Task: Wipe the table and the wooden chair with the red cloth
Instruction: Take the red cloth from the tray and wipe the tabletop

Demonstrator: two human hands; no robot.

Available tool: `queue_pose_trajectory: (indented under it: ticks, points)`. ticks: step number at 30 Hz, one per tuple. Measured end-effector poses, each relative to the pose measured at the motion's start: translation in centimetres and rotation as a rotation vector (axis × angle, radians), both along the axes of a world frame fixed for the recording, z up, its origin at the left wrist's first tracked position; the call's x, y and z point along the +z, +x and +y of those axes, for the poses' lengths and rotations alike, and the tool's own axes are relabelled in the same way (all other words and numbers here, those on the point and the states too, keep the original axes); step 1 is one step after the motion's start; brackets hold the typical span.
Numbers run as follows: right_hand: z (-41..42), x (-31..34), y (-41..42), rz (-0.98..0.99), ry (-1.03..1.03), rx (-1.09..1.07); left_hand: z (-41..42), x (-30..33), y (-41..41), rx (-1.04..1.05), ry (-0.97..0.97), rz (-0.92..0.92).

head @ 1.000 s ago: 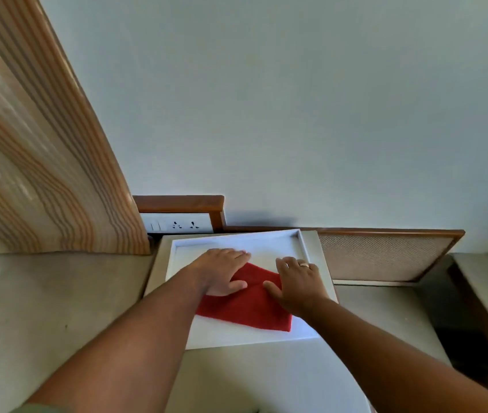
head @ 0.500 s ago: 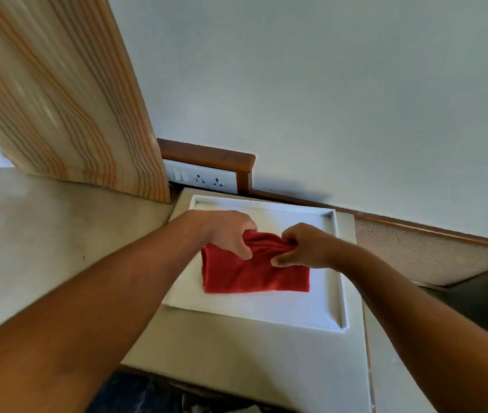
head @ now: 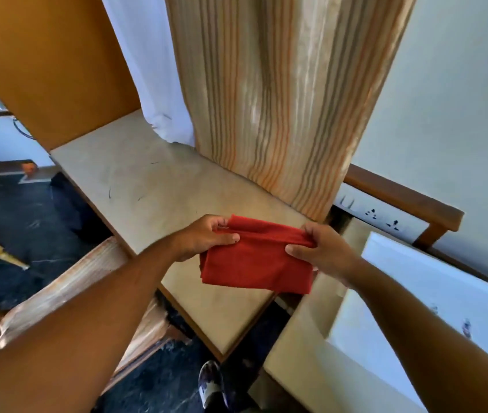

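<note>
The folded red cloth [head: 256, 259] hangs in the air between both hands, above the beige table [head: 153, 186]. My left hand [head: 207, 238] pinches its upper left corner. My right hand [head: 318, 253] pinches its upper right corner. The cloth's lower part hangs free over the table's near right end. The wooden chair [head: 66, 287] shows its pale top rail at the lower left, partly hidden behind my left forearm.
A striped curtain [head: 281, 99] hangs onto the table's far side, with a white sheer [head: 153, 70] beside it. The white tray [head: 433, 299] sits on a side surface at right. A socket panel [head: 382, 217] is on the wall. A shoe [head: 211, 386] stands on the dark floor.
Both hands lifted the red cloth off the white tray and carried it left over the beige table. The view swung left and down, so the chair and floor now show.
</note>
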State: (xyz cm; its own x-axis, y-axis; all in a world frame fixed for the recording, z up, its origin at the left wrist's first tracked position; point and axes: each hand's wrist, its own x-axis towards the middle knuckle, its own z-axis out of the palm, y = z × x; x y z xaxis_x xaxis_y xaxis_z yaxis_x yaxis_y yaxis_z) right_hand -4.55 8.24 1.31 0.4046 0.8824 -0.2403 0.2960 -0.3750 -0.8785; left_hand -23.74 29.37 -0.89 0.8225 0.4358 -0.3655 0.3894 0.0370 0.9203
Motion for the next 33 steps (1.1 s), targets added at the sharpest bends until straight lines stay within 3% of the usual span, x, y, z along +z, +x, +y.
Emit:
queue_pose_trajectory:
  ticks: [4,6,8,9,11,13,20,24,26,28,30,31,33]
  points:
    - [8.6,-5.5,-2.3,0.023,-0.120,-0.212,7.8,-3.3,-0.2,0.351,0.202,-0.080]
    - [11.3,-8.6,-2.9,-0.248,-0.415,-0.117,11.7,-4.8,-0.3,0.495,0.387,-0.004]
    - [12.5,-11.3,-3.8,-0.586,-0.648,0.024,14.9,-7.8,-1.8,0.371,0.656,0.258]
    - [13.2,-12.5,-4.4,-0.666,-0.645,0.053,16.5,-9.8,-2.9,0.246,0.799,0.406]
    - [14.7,-14.5,-5.3,-0.751,-0.503,0.115,18.8,-13.3,-5.3,0.110,1.038,0.563]
    - [16.2,-15.5,-5.6,-0.877,-0.354,0.251,19.9,-15.6,-6.8,0.123,1.148,0.572]
    - [22.8,-18.6,-2.1,-0.987,-0.245,0.581,22.3,-19.6,-7.3,0.209,1.117,0.502]
    - [28.2,-18.5,2.8,-0.978,-0.420,0.140,22.1,-19.9,-7.6,0.228,1.095,0.516]
    - [29.3,-18.1,0.6,-0.944,-0.456,0.012,22.2,-19.7,-7.6,0.226,1.094,0.524]
    - [26.7,-19.1,-4.7,-0.982,-0.309,0.174,22.3,-19.5,-7.5,0.206,1.086,0.548]
    - [20.4,-19.7,-9.3,-0.980,-0.177,0.543,22.2,-19.3,-7.4,0.207,1.083,0.573]
    - [17.8,-19.4,-9.1,-0.947,-0.150,0.669,22.2,-19.2,-7.3,0.205,1.088,0.577]
    - [15.9,-19.3,-4.7,-0.977,-0.086,0.710,22.3,-19.3,-7.3,0.195,1.088,0.578]
